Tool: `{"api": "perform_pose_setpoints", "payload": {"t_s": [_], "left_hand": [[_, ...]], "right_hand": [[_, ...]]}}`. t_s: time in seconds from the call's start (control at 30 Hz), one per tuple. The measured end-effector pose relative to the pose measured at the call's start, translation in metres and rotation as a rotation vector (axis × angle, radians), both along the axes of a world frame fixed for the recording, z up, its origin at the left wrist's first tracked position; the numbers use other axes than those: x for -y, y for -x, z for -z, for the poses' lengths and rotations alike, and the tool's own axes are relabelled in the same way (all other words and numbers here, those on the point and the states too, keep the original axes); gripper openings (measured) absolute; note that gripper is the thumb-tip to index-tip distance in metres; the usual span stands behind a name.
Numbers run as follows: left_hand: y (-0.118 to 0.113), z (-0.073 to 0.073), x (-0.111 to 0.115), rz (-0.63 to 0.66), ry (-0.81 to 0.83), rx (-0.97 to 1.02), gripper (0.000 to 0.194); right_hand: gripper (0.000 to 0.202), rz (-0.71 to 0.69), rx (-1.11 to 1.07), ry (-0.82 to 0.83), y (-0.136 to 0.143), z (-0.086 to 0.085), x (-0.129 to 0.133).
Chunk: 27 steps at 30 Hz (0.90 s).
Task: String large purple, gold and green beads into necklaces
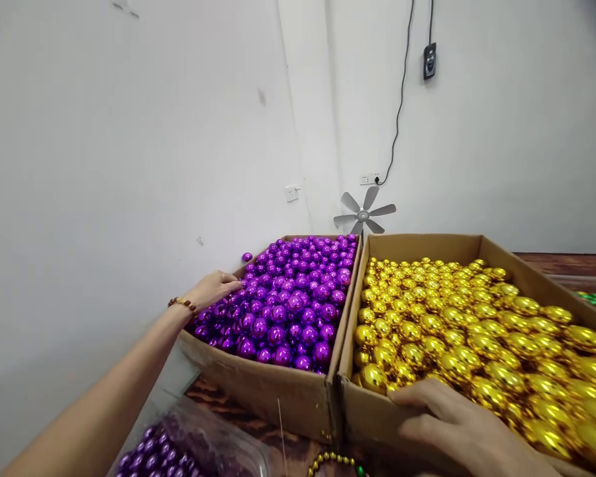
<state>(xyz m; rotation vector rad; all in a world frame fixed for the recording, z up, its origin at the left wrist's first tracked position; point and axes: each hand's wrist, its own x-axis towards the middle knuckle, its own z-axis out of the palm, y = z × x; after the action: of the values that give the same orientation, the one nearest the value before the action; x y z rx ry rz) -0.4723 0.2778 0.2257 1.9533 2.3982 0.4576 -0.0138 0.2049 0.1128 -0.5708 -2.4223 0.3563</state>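
My left hand [212,289], with a beaded bracelet at the wrist, reaches over the left rim of a cardboard box of shiny purple beads [295,305]. Its fingers are stretched out and touch the beads at that edge; the thumb is hidden. At the front wall of a second box, full of shiny gold beads [457,331], is my right hand [442,417]. Its fingers are apart, one lying over the rim by the nearest gold beads, and nothing shows in them. Below, between the hands, lies a string of small gold beads [330,457] with a green one.
A clear plastic tub [258,454] with smaller purple beads [159,457] stands at the lower left. A thin upright needle or wire [281,424] rises before the purple box. Behind the boxes are a grey fan [363,215] and a white wall. Green beads [595,299] lie far right.
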Motion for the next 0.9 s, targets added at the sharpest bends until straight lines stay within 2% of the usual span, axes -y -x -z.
{"api": "perform_pose_setpoints", "payload": {"t_s": [0.1, 0.17, 0.27, 0.37, 0.43, 0.47, 0.57, 0.67, 0.73, 0.8, 0.9], "left_hand": [[-0.02, -0.008, 0.035, 0.048, -0.107, 0.029, 0.052], [-0.045, -0.01, 0.06, 0.117, -0.178, 0.068, 0.054], [-0.101, -0.01, 0.104, 0.291, -0.172, 0.106, 0.05], [-0.166, -0.002, 0.16, 0.496, -0.024, 0.134, 0.045], [-0.202, 0.015, 0.202, 0.547, 0.127, 0.196, 0.045], [-0.215, 0.029, 0.222, 0.546, 0.193, 0.224, 0.045], [-0.231, 0.085, 0.265, 0.491, 0.305, 0.257, 0.043], [-0.22, 0.14, 0.275, 0.338, 0.25, 0.284, 0.042], [-0.209, 0.164, 0.265, 0.295, 0.282, 0.362, 0.043], [-0.202, 0.179, 0.248, 0.205, 0.275, 0.476, 0.049], [-0.203, 0.19, 0.222, 0.047, 0.214, 0.534, 0.054]], "right_hand": [[0.02, 0.062, -0.027, 0.004, -0.001, -0.017, 0.014], [0.017, 0.056, -0.027, -0.001, -0.001, -0.022, 0.02], [0.014, 0.011, 0.002, -0.017, -0.004, -0.022, 0.019], [0.015, 0.04, -0.012, -0.005, -0.007, -0.019, 0.013], [0.016, 0.062, -0.024, 0.007, -0.008, -0.019, 0.012], [0.017, 0.07, -0.032, 0.01, -0.007, -0.019, 0.014], [0.021, 0.114, -0.067, 0.006, -0.009, -0.018, 0.033], [0.024, 0.197, -0.107, 0.029, -0.022, -0.006, 0.073], [0.024, 0.275, -0.148, 0.091, -0.039, 0.007, 0.103], [0.023, 0.349, -0.189, 0.153, -0.064, 0.022, 0.13], [0.022, 0.453, -0.246, 0.218, -0.105, 0.043, 0.164]]}}
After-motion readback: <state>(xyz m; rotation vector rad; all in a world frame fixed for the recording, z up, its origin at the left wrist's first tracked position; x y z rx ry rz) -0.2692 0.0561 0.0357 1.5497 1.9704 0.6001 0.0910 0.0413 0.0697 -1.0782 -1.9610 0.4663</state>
